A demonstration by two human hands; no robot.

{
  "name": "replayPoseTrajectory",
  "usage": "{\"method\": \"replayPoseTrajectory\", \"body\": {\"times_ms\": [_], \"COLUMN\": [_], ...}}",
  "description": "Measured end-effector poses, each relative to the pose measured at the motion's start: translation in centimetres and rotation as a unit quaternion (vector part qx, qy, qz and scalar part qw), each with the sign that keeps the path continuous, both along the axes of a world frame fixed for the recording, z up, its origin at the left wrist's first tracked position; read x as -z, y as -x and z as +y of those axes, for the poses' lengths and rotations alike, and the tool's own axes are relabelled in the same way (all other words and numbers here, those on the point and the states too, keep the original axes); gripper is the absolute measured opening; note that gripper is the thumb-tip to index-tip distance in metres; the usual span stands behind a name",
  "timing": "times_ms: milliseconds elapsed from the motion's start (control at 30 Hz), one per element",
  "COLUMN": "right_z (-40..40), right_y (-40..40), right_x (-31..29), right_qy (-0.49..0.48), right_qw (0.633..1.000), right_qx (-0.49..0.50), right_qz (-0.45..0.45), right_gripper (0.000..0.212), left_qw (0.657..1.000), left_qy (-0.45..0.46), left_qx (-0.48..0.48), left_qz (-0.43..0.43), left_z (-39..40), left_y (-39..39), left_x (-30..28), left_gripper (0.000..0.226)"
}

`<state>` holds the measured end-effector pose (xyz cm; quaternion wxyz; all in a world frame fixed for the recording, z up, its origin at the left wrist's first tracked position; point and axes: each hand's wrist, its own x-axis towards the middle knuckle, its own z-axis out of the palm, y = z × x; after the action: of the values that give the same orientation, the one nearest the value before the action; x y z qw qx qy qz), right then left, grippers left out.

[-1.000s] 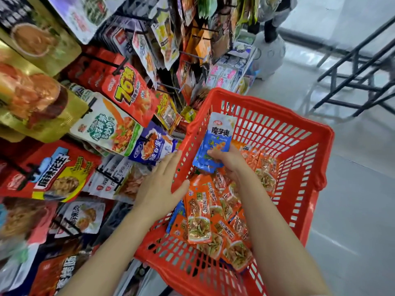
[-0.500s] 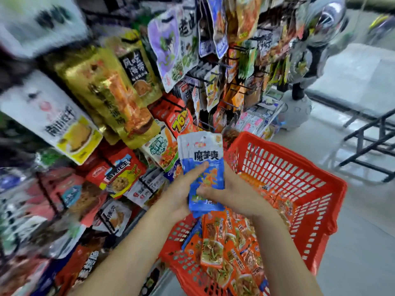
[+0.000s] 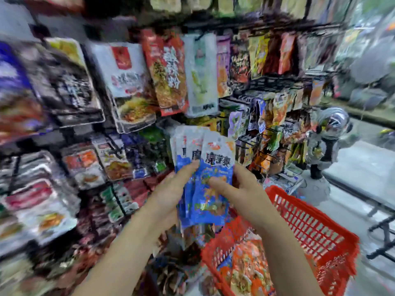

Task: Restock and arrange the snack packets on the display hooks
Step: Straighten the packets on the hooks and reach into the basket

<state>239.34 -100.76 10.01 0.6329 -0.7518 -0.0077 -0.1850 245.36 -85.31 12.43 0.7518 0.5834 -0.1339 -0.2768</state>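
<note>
Blue packets point(image 3: 210, 180) pinched by both hands, above red basket point(image 3: 316, 229) rim

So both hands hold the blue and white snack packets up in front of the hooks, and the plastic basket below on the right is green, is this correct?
Not quite: the head view shows the plastic basket is red, not green. The rest stands: the left hand and right hand hold the blue and white snack packets up before the hooks.
</note>
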Motion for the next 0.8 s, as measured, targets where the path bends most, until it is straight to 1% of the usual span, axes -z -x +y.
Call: {"method": "replayPoseTrajectory", "body": {"times_ms": [67, 133, 233, 300, 367, 400, 433, 467, 500, 533, 567, 600, 667, 700, 767, 800], "right_z": [4.5, 9.7, 18.2, 23.8, 28.7, 31.0, 33.2, 35.1, 37.0, 38.6, 40.2, 41.6, 44.3, 45.5, 47.3, 47.9], "right_y": [0.2, 0.3, 0.5, 0.9, 1.1, 1.2, 1.4, 1.4, 1.3, 1.2, 0.9, 0.5, -0.4, -0.8, -1.5, -2.0], "right_x": [-3.3, -6.5, -11.4, -14.7, -17.5, -18.8, -20.2, -21.4, -22.5, -23.4, -24.2, -24.9, -26.1, -26.7, -27.9, -28.5], "right_qy": [0.001, -0.013, -0.025, -0.029, -0.044, -0.051, -0.058, -0.057, -0.052, -0.038, -0.019, 0.004, 0.019, 0.013, 0.008, 0.007], "right_qw": [0.999, 0.996, 0.988, 0.979, 0.965, 0.956, 0.948, 0.942, 0.937, 0.932, 0.927, 0.923, 0.925, 0.931, 0.939, 0.94], "right_qx": [-0.014, -0.047, -0.087, -0.11, -0.129, -0.134, -0.136, -0.138, -0.147, -0.161, -0.173, -0.175, -0.17, -0.167, -0.157, -0.157], "right_qz": [-0.038, -0.07, -0.125, -0.167, -0.224, -0.254, -0.281, -0.301, -0.313, -0.323, -0.332, -0.342, -0.339, -0.325, -0.306, -0.303], "right_gripper": [0.036, 0.042, 0.041, 0.04, 0.048, 0.056, 0.068, 0.078, 0.085, 0.086, 0.081, 0.071, 0.05, 0.042, 0.035, 0.035], "left_qw": [0.998, 0.99, 0.968, 0.951, 0.928, 0.914, 0.902, 0.894, 0.886, 0.875, 0.864, 0.856, 0.848, 0.845, 0.837, 0.833], "left_qy": [0.009, 0.022, 0.044, 0.051, 0.058, 0.044, 0.034, 0.042, 0.063, 0.074, 0.078, 0.088, 0.121, 0.132, 0.126, 0.124], "left_qx": [-0.02, -0.062, -0.133, -0.181, -0.241, -0.272, -0.295, -0.31, -0.326, -0.341, -0.36, -0.372, -0.393, -0.4, -0.418, -0.427], "left_qz": [-0.051, -0.121, -0.21, -0.245, -0.279, -0.299, -0.315, -0.32, -0.323, -0.334, -0.344, -0.348, -0.333, -0.331, -0.33, -0.329], "left_z": [5.4, 11.4, 20.0, 25.4, 30.5, 33.1, 35.5, 37.8, 40.1, 42.4, 44.7, 46.6, 49.9, 51.2, 53.3, 53.9], "left_y": [0.7, 1.8, 2.9, 4.5, 5.7, 6.4, 6.8, 7.3, 7.6, 7.7, 7.6, 7.7, 7.8, 7.5, 7.0, 6.8], "left_x": [-3.1, -6.2, -10.2, -13.2, -15.7, -17.0, -18.1, -19.2, -20.0, -20.6, -21.0, -21.4, -21.8, -21.9, -22.3, -22.5], "left_gripper": [0.016, 0.015, 0.005, 0.002, 0.012, 0.02, 0.034, 0.046, 0.047, 0.042, 0.039, 0.048, 0.079, 0.079, 0.054, 0.05]}}
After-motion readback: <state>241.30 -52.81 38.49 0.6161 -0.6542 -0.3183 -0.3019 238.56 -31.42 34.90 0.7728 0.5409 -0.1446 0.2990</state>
